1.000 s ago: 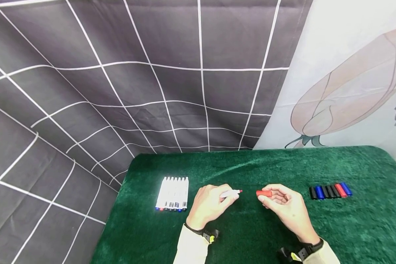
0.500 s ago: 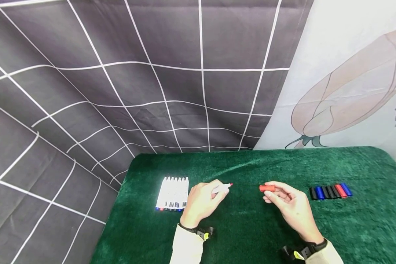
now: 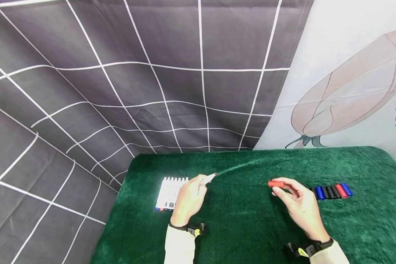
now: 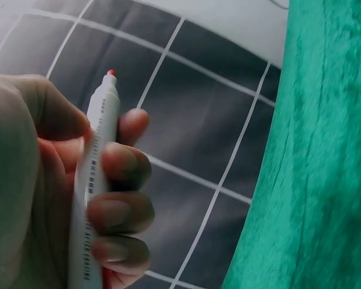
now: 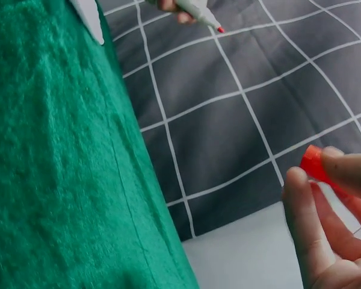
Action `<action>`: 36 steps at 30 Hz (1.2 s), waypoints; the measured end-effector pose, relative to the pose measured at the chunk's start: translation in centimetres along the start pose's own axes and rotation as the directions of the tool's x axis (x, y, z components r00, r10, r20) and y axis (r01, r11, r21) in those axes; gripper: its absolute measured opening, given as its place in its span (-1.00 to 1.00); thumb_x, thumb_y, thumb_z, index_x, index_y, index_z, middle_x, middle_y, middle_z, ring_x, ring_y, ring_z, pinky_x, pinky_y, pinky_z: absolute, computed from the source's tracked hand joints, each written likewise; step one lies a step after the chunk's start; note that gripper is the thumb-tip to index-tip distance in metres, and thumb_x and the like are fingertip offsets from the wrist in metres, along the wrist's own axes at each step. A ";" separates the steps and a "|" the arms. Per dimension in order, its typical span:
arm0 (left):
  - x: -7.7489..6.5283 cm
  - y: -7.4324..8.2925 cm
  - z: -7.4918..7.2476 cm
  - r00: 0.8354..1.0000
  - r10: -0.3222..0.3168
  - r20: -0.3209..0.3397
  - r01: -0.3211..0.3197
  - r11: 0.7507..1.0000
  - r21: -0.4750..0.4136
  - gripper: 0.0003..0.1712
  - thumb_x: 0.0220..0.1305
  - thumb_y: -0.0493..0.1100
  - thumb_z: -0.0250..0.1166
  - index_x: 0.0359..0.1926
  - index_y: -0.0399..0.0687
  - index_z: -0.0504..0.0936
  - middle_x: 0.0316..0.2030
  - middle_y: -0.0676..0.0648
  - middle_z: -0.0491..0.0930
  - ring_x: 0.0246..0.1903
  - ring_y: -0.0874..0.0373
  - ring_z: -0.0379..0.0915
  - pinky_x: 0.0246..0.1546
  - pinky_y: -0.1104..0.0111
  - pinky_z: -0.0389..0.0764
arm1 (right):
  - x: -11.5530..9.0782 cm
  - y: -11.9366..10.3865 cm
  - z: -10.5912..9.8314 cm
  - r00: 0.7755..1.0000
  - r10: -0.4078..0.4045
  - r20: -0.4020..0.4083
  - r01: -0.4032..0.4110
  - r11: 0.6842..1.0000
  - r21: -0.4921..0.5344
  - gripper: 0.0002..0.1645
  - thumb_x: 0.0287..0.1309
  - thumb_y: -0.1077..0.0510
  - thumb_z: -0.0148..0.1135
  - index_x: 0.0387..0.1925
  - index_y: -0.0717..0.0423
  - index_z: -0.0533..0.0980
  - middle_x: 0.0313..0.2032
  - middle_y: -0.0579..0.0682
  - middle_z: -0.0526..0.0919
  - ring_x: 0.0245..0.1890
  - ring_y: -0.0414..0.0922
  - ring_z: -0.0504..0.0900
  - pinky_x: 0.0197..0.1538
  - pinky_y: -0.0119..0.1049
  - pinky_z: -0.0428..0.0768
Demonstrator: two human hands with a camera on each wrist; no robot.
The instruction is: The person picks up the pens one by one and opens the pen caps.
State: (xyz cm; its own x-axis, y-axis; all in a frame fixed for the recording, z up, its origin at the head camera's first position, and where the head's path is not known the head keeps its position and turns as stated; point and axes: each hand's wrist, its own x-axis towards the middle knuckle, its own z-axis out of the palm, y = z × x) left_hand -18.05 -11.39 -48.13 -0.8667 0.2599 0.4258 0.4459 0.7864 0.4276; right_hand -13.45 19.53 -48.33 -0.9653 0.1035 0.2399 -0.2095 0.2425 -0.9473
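Note:
My left hand [image 3: 189, 196] grips a white whiteboard marker [image 4: 96, 156] with a bare red tip, its fingers curled round the barrel in the left wrist view. In the head view this hand overlaps the right side of a row of several white markers [image 3: 165, 192] lying on the table. Between thumb and fingers, my right hand [image 3: 300, 203] pinches a red marker cap [image 3: 275, 184]. Right behind that hand, a row of several black, blue and red caps [image 3: 330, 191] lies on the cloth, its left end partly covered by the hand.
A dark green velvet cloth [image 3: 237, 227] covers the table. Behind and to the left hangs a dark grey curtain [image 3: 231, 91] with white grid lines. A white hanging [image 3: 349, 91] with a flower print is at the back right.
My left hand has moved left and away from me with the marker, toward the marker row. My right hand has shifted right with the red cap, toward the cap row.

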 end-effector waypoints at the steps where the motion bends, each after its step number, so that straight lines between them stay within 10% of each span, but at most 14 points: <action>1: 0.0 -0.2 -0.1 1.000 -0.014 0.003 0.014 1.000 0.002 -0.69 0.13 -0.24 0.08 -0.11 0.12 0.57 -0.32 0.14 0.58 -0.41 0.24 0.44 -0.39 0.34 0.46 | 0.0 0.1 -0.1 1.000 0.002 -0.005 -0.003 1.000 -0.020 -0.65 0.11 0.19 0.22 -0.03 0.16 0.50 -0.21 -0.08 0.66 -0.33 -0.13 0.68 -0.25 -0.46 0.55; 9: -0.2 -1.7 -1.0 0.994 -0.112 0.001 0.112 0.994 0.007 -0.66 0.20 -0.24 0.08 0.00 0.03 0.54 -0.19 0.01 0.57 -0.21 0.10 0.50 -0.22 0.19 0.48 | 0.3 0.5 -0.5 1.000 -0.002 -0.030 -0.003 0.989 -0.147 -0.57 0.15 0.12 0.18 0.09 -0.02 0.47 -0.23 -0.03 0.67 -0.28 -0.27 0.66 -0.23 -0.55 0.52; 18: -0.8 -3.4 -1.6 0.953 -0.236 -0.188 0.249 0.967 0.046 -0.58 0.12 -0.35 0.23 0.04 -0.03 0.57 -0.19 -0.13 0.45 -0.20 -0.02 0.44 -0.18 0.15 0.48 | 0.3 0.8 -0.9 0.990 -0.139 -0.023 0.123 0.931 -0.344 -0.46 0.25 0.21 0.05 0.25 -0.17 0.32 -0.28 -0.15 0.47 -0.49 -0.28 0.37 -0.44 -0.48 0.30; 22: -1.0 -4.3 -2.0 0.873 -0.406 -0.269 0.422 0.907 0.001 -0.61 0.12 -0.33 0.24 0.02 -0.08 0.58 -0.18 -0.13 0.46 -0.21 -0.03 0.44 -0.17 0.14 0.46 | 0.4 0.8 -1.1 0.990 -0.139 -0.017 0.123 0.923 -0.363 -0.44 0.29 0.20 -0.01 0.30 -0.18 0.24 -0.22 -0.15 0.43 -0.43 -0.31 0.39 -0.40 -0.51 0.30; 30: -1.9 -6.9 -1.7 0.635 -0.633 -0.442 0.650 0.748 -0.137 -0.77 0.13 -0.24 0.28 -0.15 -0.14 0.61 -0.16 -0.17 0.57 -0.15 -0.13 0.49 -0.11 0.06 0.41 | 0.4 0.5 -1.0 0.997 -0.023 -0.080 0.002 0.967 -0.254 -0.46 0.30 0.15 -0.03 0.29 0.07 0.20 -0.14 0.02 0.49 -0.23 -0.43 0.49 -0.19 -0.69 0.35; 36: -2.6 -8.2 -1.4 0.548 -0.698 -0.460 0.723 0.672 -0.159 -0.78 0.19 -0.20 0.23 -0.15 -0.17 0.61 -0.17 -0.22 0.59 -0.17 -0.17 0.50 -0.13 0.03 0.41 | 0.4 0.6 -0.9 0.987 0.040 -0.158 -0.078 0.968 -0.240 -0.55 0.25 0.10 0.06 0.09 0.29 0.33 -0.21 -0.10 0.48 -0.27 -0.49 0.48 -0.22 -0.72 0.38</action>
State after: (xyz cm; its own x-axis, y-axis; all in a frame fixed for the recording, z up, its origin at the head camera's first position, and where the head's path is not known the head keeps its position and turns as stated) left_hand -19.12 -19.34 -51.66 -0.6835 -0.6647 0.3017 -0.2914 0.6275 0.7221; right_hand -13.82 20.61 -48.57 -0.9359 0.2646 0.2325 -0.0901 0.4582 -0.8843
